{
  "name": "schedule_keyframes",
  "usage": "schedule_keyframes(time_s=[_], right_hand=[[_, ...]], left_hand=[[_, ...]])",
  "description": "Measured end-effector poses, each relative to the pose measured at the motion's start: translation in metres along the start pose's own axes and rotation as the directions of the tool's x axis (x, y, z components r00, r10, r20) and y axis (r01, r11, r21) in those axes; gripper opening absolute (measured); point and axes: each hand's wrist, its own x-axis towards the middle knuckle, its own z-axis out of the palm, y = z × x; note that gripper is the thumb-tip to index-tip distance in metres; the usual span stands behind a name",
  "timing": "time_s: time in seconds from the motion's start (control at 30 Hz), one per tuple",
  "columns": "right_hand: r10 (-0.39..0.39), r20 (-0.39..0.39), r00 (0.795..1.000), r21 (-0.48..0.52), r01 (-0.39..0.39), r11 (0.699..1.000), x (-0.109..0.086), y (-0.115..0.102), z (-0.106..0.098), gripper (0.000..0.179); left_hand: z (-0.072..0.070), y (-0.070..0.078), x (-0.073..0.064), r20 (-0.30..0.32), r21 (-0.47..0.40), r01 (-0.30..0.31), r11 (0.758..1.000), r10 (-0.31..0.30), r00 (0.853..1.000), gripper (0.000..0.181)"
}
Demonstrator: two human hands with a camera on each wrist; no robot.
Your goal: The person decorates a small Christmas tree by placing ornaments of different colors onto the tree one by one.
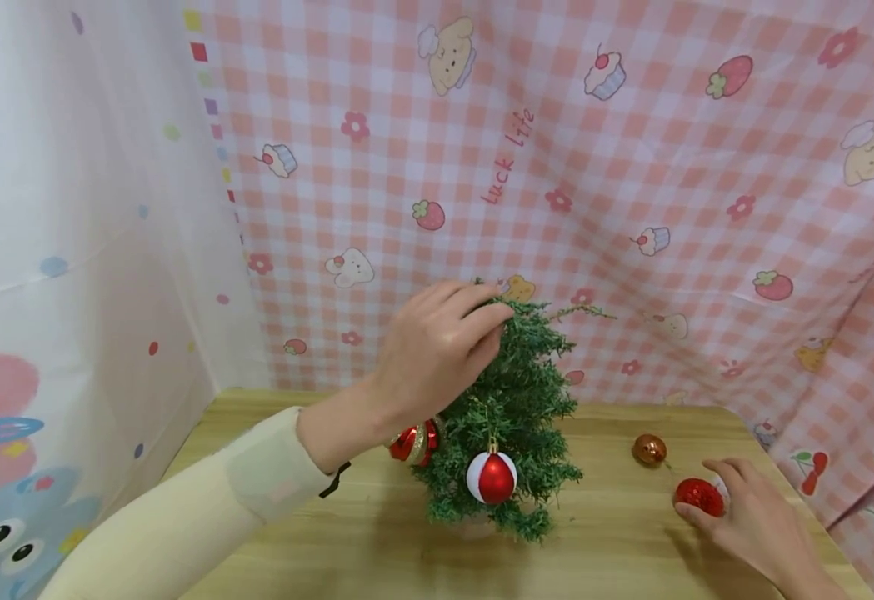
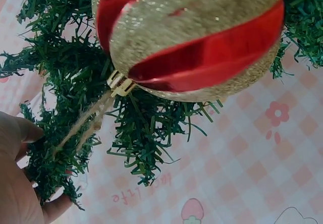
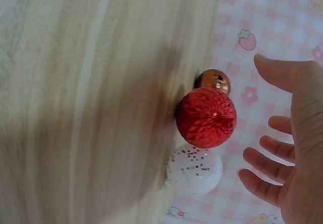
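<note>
A small green artificial Christmas tree [image 1: 530, 387] stands on the table, its top gripped by my left hand [image 1: 437, 346]. The left wrist view shows thumb and fingers around the tip. Close to that wrist camera, a gold-glitter and red striped bauble [image 2: 202, 37] hangs by a twine loop. A red-and-white bauble [image 1: 492, 477] hangs on the tree's front. At the right, my right hand [image 1: 759, 517] reaches with spread fingers beside a red faceted bauble [image 3: 206, 117]. In the right wrist view, a gap shows between fingertips and bauble. A white bauble with glitter specks [image 3: 194, 171] lies beside it.
A copper-coloured bauble [image 1: 649, 450] lies just behind the red one. The wooden table [image 1: 294, 533] ends at a pink checked cloth [image 1: 377, 175] hanging behind it. Another printed cloth [image 1: 107, 250] hangs at the left.
</note>
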Motion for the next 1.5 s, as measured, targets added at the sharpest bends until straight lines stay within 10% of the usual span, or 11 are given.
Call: schedule_keyframes(time_s=[0.63, 1.5], right_hand=[[0.071, 0.094, 0.993, -0.028, -0.069, 0.997, -0.004, 0.011, 0.014, 0.066], [0.103, 0.202, 0.974, -0.019, -0.101, 0.995, -0.004, 0.014, 0.015, 0.059]], left_hand=[[-0.003, -0.018, 0.001, 0.007, -0.175, -0.054, 0.983, 0.056, 0.998, 0.014], [-0.006, -0.042, 0.009, 0.129, -0.535, -0.050, 0.843, 0.141, 0.982, 0.017]])
